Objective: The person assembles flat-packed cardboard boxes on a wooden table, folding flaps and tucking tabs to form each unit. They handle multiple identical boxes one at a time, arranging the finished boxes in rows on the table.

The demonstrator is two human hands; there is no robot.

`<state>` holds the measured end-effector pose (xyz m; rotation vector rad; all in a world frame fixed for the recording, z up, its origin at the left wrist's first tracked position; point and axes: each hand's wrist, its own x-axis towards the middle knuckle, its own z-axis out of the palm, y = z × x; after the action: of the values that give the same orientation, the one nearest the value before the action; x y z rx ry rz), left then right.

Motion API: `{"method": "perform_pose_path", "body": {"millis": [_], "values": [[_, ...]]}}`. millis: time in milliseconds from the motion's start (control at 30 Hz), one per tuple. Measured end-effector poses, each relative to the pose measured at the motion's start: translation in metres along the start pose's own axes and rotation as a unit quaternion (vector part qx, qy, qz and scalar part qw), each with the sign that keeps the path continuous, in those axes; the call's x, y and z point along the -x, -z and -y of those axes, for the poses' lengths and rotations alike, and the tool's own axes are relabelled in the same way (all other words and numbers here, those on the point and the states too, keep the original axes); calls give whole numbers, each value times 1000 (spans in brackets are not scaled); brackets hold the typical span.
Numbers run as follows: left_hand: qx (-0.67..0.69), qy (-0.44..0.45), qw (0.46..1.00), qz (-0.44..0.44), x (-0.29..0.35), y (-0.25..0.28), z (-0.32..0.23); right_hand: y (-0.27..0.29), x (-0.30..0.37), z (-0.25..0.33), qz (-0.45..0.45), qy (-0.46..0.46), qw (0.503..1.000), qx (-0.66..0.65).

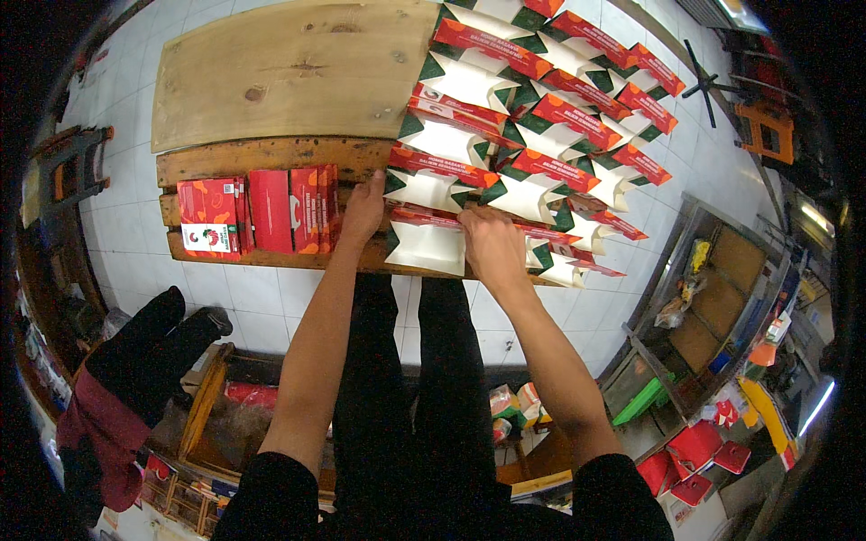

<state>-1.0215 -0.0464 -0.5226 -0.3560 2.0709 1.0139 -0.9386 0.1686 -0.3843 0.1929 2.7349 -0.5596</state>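
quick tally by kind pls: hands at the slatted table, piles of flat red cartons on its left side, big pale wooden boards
Hands: 2, the left hand and the right hand
Piles of flat red cartons: 2
Big pale wooden board: 1
Total: 5

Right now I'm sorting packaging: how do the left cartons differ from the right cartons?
The left cartons are folded flat; the right cartons are opened out. The left cartons show mostly red faces; the right cartons show white insides and dark green parts. The left cartons form a small overlapping group; the right cartons, a larger spread. Both have red printed outsides.
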Motion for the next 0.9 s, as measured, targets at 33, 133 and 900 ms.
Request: {"method": "perform_pose_path", "body": {"millis": [33, 133, 900], "values": [[4, 0, 1000, 24, 2, -3, -1, 2, 0, 0, 0, 4, 1000, 7], [56, -28, 996, 61, 9, -8, -1, 5, -1, 0, 17, -2, 1000, 21], [-163, 28, 934, -318, 42, 119, 97, 21, 101, 45, 87, -57, 958, -266]]}}
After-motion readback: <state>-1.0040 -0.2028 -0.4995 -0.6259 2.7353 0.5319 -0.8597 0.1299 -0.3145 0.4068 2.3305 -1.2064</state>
